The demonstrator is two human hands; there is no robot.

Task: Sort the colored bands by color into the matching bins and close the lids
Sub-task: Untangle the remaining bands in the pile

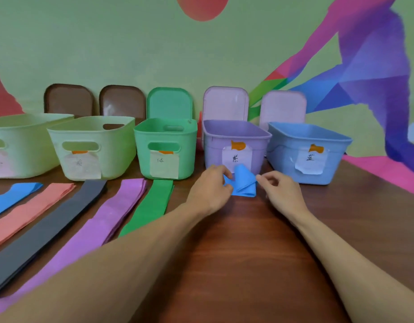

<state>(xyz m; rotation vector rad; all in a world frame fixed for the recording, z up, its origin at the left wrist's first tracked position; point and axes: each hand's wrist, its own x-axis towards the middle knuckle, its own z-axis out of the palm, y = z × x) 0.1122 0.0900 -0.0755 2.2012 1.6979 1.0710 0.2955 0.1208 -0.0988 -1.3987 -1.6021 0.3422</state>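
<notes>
pinched from both sides, folded blue band (pixel 244 186) between curled fingertips of left hand (pixel 209 186) and right hand (pixel 281 191). near the far edge of the table (pixel 247 248), just before purple bin (pixel 234 138), with blue bin (pixel 306 148) open just beside, rightward.

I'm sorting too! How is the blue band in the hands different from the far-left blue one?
The held band is folded small; the far band lies flat. The left hand and right hand pinch the held band; nothing touches the far band. Both are blue.
</notes>
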